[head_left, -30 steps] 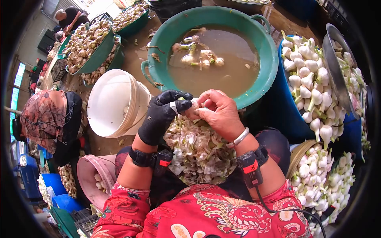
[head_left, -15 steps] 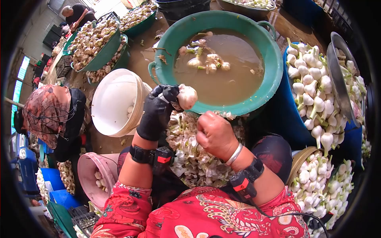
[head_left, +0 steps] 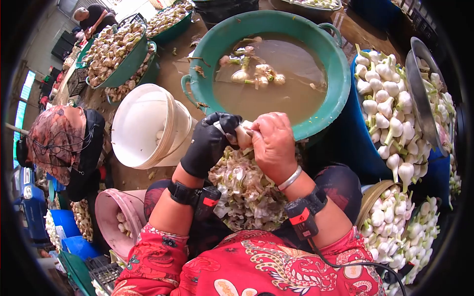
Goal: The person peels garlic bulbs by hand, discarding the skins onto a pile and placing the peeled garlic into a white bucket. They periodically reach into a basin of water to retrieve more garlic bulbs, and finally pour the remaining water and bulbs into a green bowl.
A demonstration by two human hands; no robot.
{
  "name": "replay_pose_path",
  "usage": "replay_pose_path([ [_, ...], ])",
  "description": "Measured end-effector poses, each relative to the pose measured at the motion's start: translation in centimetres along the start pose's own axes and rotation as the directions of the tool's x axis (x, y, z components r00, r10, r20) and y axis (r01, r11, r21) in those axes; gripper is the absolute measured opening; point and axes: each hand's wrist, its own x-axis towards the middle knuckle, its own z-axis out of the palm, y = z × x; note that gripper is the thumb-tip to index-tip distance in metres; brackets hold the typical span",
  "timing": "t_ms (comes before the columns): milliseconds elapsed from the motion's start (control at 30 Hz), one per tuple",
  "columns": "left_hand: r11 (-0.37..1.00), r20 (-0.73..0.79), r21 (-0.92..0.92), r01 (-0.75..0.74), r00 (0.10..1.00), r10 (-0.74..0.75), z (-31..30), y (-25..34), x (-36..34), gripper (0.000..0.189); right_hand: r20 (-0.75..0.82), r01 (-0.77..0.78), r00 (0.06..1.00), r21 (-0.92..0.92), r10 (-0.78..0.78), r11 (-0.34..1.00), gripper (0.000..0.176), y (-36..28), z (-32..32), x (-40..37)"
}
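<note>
My left hand (head_left: 208, 143), in a black glove, is wrapped round a garlic bulb (head_left: 244, 135) in front of the green basin's near rim. From the other side my bare right hand (head_left: 274, 143) pinches the bulb's surface with closed fingers. Beneath both hands lies a heap of loose garlic skins (head_left: 249, 192). The green basin (head_left: 340, 93) holds murky water, with several unpeeled bulbs (head_left: 261, 75) grouped in it.
White buckets (head_left: 143, 126) and a pink bucket (head_left: 118, 212) stand at the left, near a person in a patterned head covering (head_left: 55, 140). Peeled garlic (head_left: 387, 103) fills a blue barrel at right. Full garlic tubs (head_left: 116, 54) and another person (head_left: 93, 18) are further back.
My right hand has moved up and left against the bulb and now grips it. My left hand has shifted slightly right and down with the bulb.
</note>
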Motion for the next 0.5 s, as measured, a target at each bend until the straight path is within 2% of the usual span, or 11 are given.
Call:
replay_pose_path([
  [33,0.754,0.087,0.521,-0.399,0.904,0.419,-0.2,-0.1,0.1,0.019,-0.008,0.059,0.998,-0.026,-0.059,0.998,0.011,-0.4,-0.4,0.0],
  [67,0.822,0.043,0.512,-0.248,0.964,0.264,-0.9,0.5,0.1,0.026,-0.007,0.066,0.998,-0.017,-0.067,0.998,0.011,-0.6,-0.4,-0.5],
  [133,0.865,0.018,0.416,-0.281,0.953,0.301,-1.5,1.1,0.3,0.031,0.257,-0.055,0.966,0.069,0.036,0.996,0.009,-0.5,-0.4,-1.7],
  [200,0.816,0.012,0.459,-0.352,0.921,0.39,-2.0,0.2,0.3,0.029,0.31,-0.185,0.94,0.104,0.145,0.977,0.01,0.1,-0.7,-1.8],
  [267,0.77,0.01,0.489,-0.411,0.885,0.466,-1.9,0.1,-0.2,0.028,0.45,-0.517,0.801,0.187,0.395,0.835,0.015,0.5,-1.6,-1.3],
  [300,0.947,-0.067,0.206,-0.246,0.962,0.265,-1.7,0.6,-0.5,0.025,0.48,-0.545,0.781,0.215,0.399,0.81,0.018,0.7,-1.4,-1.5],
  [333,0.994,-0.069,-0.102,-0.044,0.997,0.037,-1.6,1.1,-0.7,0.024,0.477,-0.549,0.781,0.216,0.404,0.807,0.018,0.9,-1.1,-1.7],
  [367,0.994,-0.061,-0.103,-0.042,0.997,0.036,-1.6,1.3,-0.9,0.024,0.378,-0.434,0.868,0.26,0.323,0.863,0.019,1.0,-0.7,-1.8],
  [400,0.939,-0.023,-0.324,0.12,0.991,-0.134,-1.5,1.3,-1.0,0.023,0.274,-0.308,0.934,0.285,0.231,0.908,0.02,1.0,-0.5,-1.7],
  [433,0.809,0.053,-0.52,0.274,0.956,-0.29,-1.4,1.4,-1.1,0.022,0.273,-0.394,0.906,0.257,0.325,0.882,0.017,1.0,-0.7,-1.4],
  [500,0.844,0.071,-0.46,0.275,0.959,-0.273,-1.0,2.0,-1.1,0.022,0.29,-0.502,0.862,0.371,0.415,0.781,0.015,0.0,-0.9,-0.4],
])
